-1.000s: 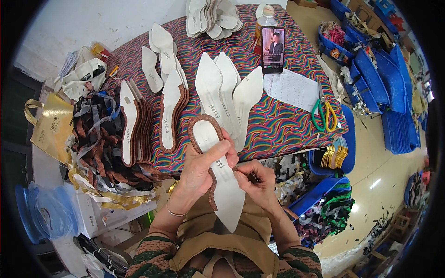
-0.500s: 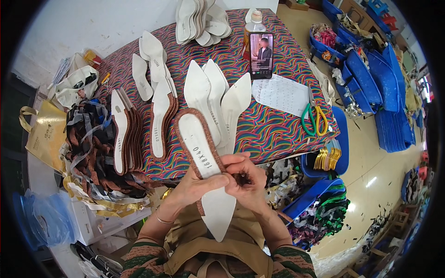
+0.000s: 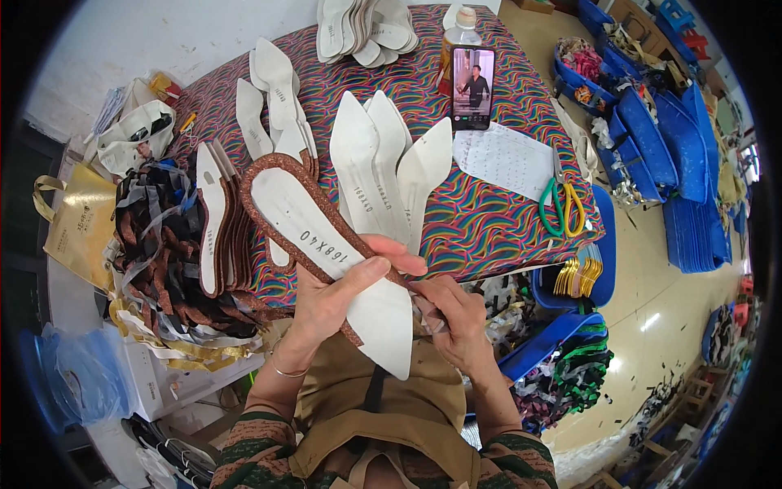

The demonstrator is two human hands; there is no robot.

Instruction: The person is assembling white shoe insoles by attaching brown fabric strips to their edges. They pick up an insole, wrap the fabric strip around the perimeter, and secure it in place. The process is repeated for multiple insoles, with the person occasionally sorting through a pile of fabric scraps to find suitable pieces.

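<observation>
My left hand (image 3: 334,297) is closed around a white shoe insole (image 3: 383,322), thumb on top and fingers beneath. Brown glittery edging runs round its rounded end and along its sides; the pointed tip shows bare white and slants toward my lower right. At the insole's right edge, my right hand (image 3: 460,326) pinches the end of an edging strip (image 3: 430,314), thin and partly see-through. Its fingers partly cover the strip. Beyond my hands, white insoles (image 3: 354,155) lie fanned on the patterned tablecloth (image 3: 489,220). To the left lean stacks of brown-edged insoles (image 3: 213,220).
A phone (image 3: 472,88) leans on a bottle (image 3: 463,33) at the back. Scissors (image 3: 562,208) lie by a written sheet (image 3: 501,159). Strip scraps (image 3: 175,253) hang at the left table edge. Blue bins (image 3: 562,342) stand to the right; more insoles (image 3: 350,33) are piled far back.
The insole has tilted, its rounded end swinging left and its tip moving right and up. My right hand has shifted slightly right, along the insole's edge.
</observation>
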